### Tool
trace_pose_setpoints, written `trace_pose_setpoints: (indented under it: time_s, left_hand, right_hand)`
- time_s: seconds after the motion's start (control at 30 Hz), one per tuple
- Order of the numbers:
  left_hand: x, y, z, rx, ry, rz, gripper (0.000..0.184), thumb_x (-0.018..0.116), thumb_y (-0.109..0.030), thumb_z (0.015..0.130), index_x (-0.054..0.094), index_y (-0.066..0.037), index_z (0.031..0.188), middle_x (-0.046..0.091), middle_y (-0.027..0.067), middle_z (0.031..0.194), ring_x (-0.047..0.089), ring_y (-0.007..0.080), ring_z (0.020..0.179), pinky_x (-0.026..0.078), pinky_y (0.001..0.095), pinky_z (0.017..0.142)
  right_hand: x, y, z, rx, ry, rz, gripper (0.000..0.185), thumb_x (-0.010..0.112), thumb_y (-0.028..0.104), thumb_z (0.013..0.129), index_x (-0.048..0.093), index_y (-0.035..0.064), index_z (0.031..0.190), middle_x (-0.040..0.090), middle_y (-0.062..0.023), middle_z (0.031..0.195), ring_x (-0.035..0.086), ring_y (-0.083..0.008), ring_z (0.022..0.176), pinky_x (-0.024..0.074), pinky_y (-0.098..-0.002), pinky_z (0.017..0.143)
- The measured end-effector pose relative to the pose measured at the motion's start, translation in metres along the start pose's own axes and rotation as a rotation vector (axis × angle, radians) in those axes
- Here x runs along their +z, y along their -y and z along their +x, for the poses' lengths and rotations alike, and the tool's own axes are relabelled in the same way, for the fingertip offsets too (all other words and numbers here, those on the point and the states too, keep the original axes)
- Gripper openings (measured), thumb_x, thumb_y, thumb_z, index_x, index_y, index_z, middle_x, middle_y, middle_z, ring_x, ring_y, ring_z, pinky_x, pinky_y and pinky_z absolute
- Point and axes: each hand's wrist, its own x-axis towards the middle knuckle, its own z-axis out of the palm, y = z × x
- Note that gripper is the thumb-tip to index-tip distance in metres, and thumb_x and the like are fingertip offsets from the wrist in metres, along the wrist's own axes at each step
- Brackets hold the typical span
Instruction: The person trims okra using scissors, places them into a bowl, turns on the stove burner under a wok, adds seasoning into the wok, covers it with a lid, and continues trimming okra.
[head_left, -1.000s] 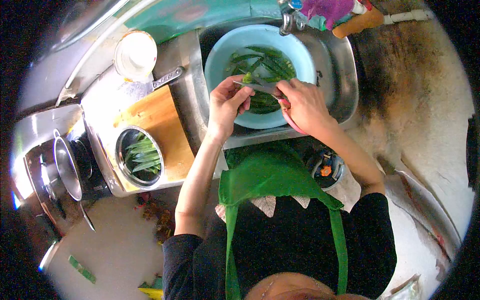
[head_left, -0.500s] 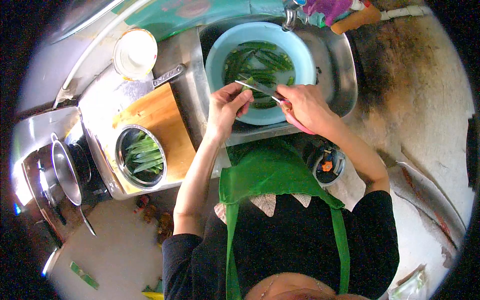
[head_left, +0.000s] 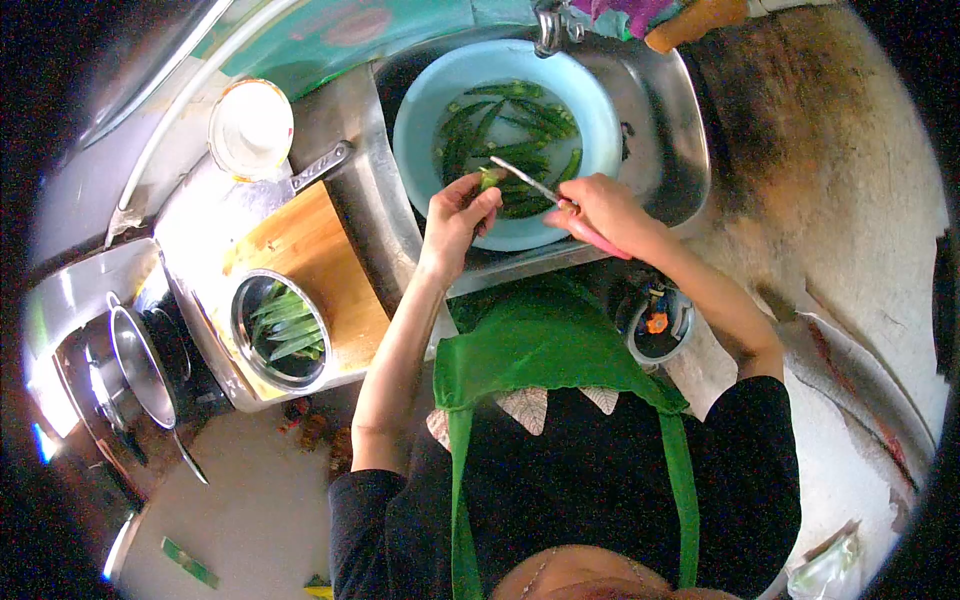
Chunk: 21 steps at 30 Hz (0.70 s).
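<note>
In the head view, the left fingers (head_left: 483, 205) pinch an okra pod (head_left: 488, 180) above the near part of a blue basin (head_left: 414, 135), its pale end sticking up past the fingertips. The right fingers (head_left: 580, 189) grip the pink-handled scissors (head_left: 537, 186), whose tip points leftward to just beyond the pinched pod; whether the blade touches it, I cannot tell. Further from the fingers, more pods (head_left: 456, 150) lie in the basin's water. Marks on the knife handle (head_left: 322, 168), left of and beyond the left fingers, are too small to read. The basin's near rim runs under both hands; beyond and to the right of the right fingers, the sink (head_left: 665, 130) has open room. Left of the left fingers, a wooden board (head_left: 352, 275) carries a metal bowl (head_left: 235, 325) with green pieces. Half a second ago the blades were spread around the pod; now they look together.
</note>
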Motion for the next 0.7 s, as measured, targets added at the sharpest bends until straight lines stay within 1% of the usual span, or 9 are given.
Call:
trace_pose_setpoints:
  time_s: [0.1,0.13,0.17,0.23,0.33,0.47,0.57,0.63,0.7]
  left_hand:
    - [0.003,-0.006,-0.003,0.018,-0.018,-0.177,0.023,0.052,-0.013,0.092,0.059,0.001,0.109,0.058,0.0034,0.08,0.048,0.0084,0.065,0.038,0.021,0.056]
    - [0.003,-0.008,-0.005,0.041,-0.04,-0.142,0.022,0.05,-0.009,0.093,0.058,0.002,0.11,0.059,0.0052,0.085,0.051,0.0099,0.072,0.043,0.0226,0.061]
    - [0.003,-0.006,-0.006,0.04,-0.042,-0.14,0.022,0.05,-0.009,0.093,0.058,0.002,0.11,0.059,0.0052,0.085,0.051,0.0099,0.072,0.043,0.0226,0.061]
    - [0.004,-0.005,-0.006,0.035,-0.056,-0.22,0.024,0.053,-0.008,0.091,0.056,0.003,0.112,0.059,0.0058,0.085,0.054,0.0117,0.073,0.046,0.0251,0.062]
    - [0.009,-0.014,-0.013,0.021,-0.045,-0.233,0.026,0.054,-0.007,0.09,0.055,0.001,0.115,0.062,0.008,0.09,0.057,0.0152,0.072,0.048,0.0281,0.064]
    - [0.006,-0.007,-0.012,0.084,-0.01,-0.267,0.025,0.058,-0.006,0.087,0.056,-0.001,0.112,0.062,0.0081,0.089,0.057,0.0147,0.07,0.047,0.0276,0.059]
    - [0.011,-0.009,-0.015,0.131,-0.01,-0.28,0.022,0.06,-0.005,0.085,0.057,-0.003,0.107,0.062,0.0064,0.086,0.057,0.0135,0.069,0.044,0.0268,0.055]
    - [0.015,-0.014,-0.017,0.107,-0.062,-0.313,0.02,0.062,-0.001,0.083,0.057,-0.002,0.101,0.062,0.0056,0.082,0.055,0.0112,0.065,0.041,0.0224,0.054]
    - [0.013,-0.011,-0.017,0.129,-0.065,-0.28,0.019,0.063,-0.002,0.083,0.057,-0.004,0.1,0.063,0.0052,0.083,0.055,0.0118,0.066,0.042,0.0236,0.054]
  right_hand:
    - [-0.009,-0.008,-0.001,0.063,0.003,0.103,0.026,0.067,0.028,0.076,0.057,0.004,0.073,0.058,-0.0184,0.065,0.06,-0.0321,0.063,0.0447,-0.0393,0.057]
    - [-0.009,-0.008,-0.002,0.054,-0.02,0.093,0.025,0.067,0.026,0.076,0.056,0.0041,0.074,0.058,-0.0182,0.065,0.06,-0.032,0.062,0.0446,-0.0396,0.057]
    - [-0.01,-0.008,-0.002,0.045,-0.047,0.083,0.023,0.067,0.025,0.076,0.056,0.0041,0.075,0.058,-0.0179,0.065,0.06,-0.0318,0.062,0.0445,-0.0398,0.057]
    - [-0.017,0.006,-0.006,0.048,-0.004,0.026,0.018,0.065,0.019,0.077,0.055,0.0056,0.082,0.059,-0.0162,0.068,0.06,-0.0324,0.065,0.045,-0.0414,0.059]
    - [-0.02,0.029,-0.012,-0.057,-0.081,-0.2,0.016,0.059,0.012,0.077,0.053,0.0086,0.091,0.057,-0.0125,0.076,0.059,-0.0346,0.072,0.0446,-0.0458,0.062]
    - [-0.017,0.041,-0.013,-0.135,-0.207,-0.277,0.017,0.059,0.01,0.076,0.051,0.0089,0.09,0.053,-0.0141,0.075,0.056,-0.0357,0.066,0.0435,-0.047,0.06]
    - [-0.019,0.043,-0.013,-0.127,-0.165,-0.289,0.018,0.06,0.011,0.075,0.051,0.0083,0.09,0.054,-0.0147,0.073,0.057,-0.0359,0.064,0.0433,-0.0471,0.059]
    - [-0.019,0.045,-0.014,-0.132,-0.155,-0.273,0.018,0.06,0.011,0.075,0.051,0.0084,0.09,0.054,-0.0149,0.072,0.057,-0.0362,0.063,0.043,-0.0473,0.058]
    - [-0.02,0.046,-0.014,-0.136,-0.144,-0.257,0.018,0.06,0.011,0.074,0.051,0.0084,0.089,0.055,-0.0151,0.07,0.057,-0.0366,0.062,0.0428,-0.0475,0.057]
